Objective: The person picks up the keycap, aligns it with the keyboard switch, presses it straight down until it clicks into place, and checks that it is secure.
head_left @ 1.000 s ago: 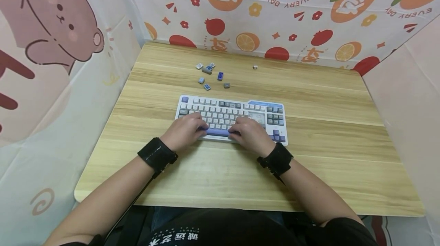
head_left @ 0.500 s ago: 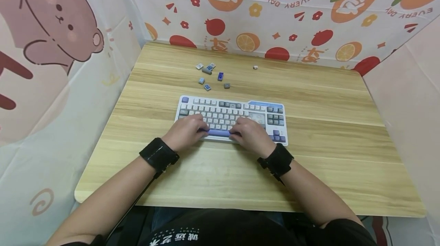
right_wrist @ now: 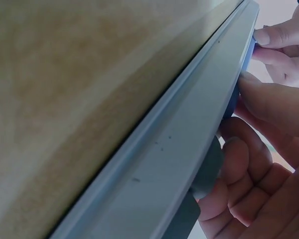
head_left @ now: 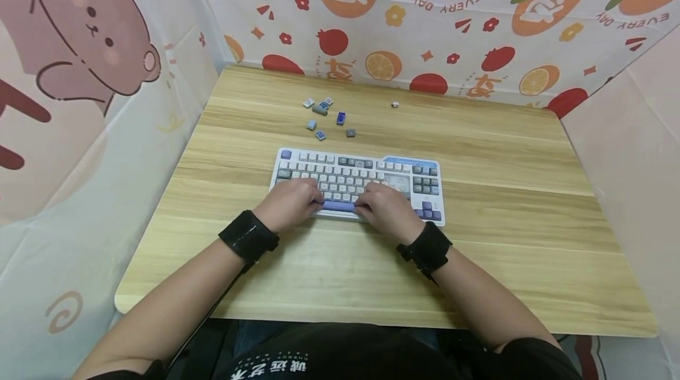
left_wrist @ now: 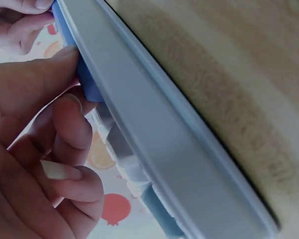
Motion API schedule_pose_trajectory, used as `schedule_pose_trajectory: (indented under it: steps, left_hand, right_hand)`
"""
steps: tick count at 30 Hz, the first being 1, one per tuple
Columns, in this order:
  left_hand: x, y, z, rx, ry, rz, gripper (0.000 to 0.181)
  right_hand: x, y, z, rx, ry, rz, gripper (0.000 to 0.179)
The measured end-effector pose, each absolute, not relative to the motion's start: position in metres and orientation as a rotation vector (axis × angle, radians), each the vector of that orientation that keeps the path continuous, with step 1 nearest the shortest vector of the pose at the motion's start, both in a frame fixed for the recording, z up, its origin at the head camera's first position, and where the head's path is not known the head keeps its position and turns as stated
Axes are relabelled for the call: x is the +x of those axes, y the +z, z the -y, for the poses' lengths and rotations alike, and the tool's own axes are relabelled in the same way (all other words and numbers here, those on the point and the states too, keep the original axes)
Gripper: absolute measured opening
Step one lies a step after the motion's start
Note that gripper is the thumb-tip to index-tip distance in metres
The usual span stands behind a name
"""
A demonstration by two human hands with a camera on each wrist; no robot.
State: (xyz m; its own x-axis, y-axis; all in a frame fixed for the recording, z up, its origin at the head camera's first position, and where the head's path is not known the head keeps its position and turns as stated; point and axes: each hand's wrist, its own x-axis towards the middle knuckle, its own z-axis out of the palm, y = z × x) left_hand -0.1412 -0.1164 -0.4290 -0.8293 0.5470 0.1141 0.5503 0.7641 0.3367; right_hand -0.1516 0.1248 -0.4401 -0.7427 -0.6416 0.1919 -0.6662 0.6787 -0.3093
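Note:
A white keyboard (head_left: 276, 174) with white, grey and purple keys lies flat near the middle of the wooden table. Along its front row runs a long purple space bar (head_left: 338, 206). My left hand (head_left: 289, 203) pinches the left end of this bar between thumb and curled forefinger; the left wrist view shows the thumb against the bar's front side (left_wrist: 89, 84). At the other end, my right hand (head_left: 392, 209) pinches the bar in the same way. In the right wrist view, its other fingers curl over grey keys (right_wrist: 209, 169). Both hands cover parts of the bottom rows.
Behind the keyboard lie several loose keycaps: a dark blue one (head_left: 340, 118), a grey one (head_left: 350, 133), a longer grey one (head_left: 319, 110) and pale blue ones. A small white piece (head_left: 395, 104) sits farther right. A fruit-printed curtain (head_left: 393, 32) hangs at the table's back edge.
My left wrist has shifted slightly to the right, its fingers staying at the bar's left end. The right hand has barely moved, and the loose keycaps lie as before.

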Motion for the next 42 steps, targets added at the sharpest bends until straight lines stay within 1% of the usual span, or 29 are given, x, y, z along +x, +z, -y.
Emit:
schedule_pose_trajectory:
  steps: [4, 12, 22, 39, 42]
  left_hand:
    - [-0.138, -0.428, 0.112, -0.936, -0.463, 2.911, 0.005]
    - [-0.137, -0.425, 0.107, -0.928, -0.381, 2.886, 0.010]
    - [-0.140, -0.428, 0.110, -0.887, -0.473, 2.884, 0.015]
    - [-0.143, -0.427, 0.117, -0.850, -0.618, 2.990, 0.009]
    - [-0.142, -0.426, 0.119, -0.840, -0.625, 3.013, 0.010]
  right_hand:
    - [-0.151, -0.440, -0.124, 1.077, 0.547, 2.849, 0.007]
    - [-0.152, -0.436, -0.120, 1.032, 0.513, 2.876, 0.005]
    - [-0.154, -0.429, -0.126, 0.995, 0.537, 2.954, 0.005]
    - [-0.155, -0.428, -0.127, 0.956, 0.617, 3.020, 0.006]
    - [-0.155, -0.426, -0.129, 0.950, 0.624, 3.038, 0.007]
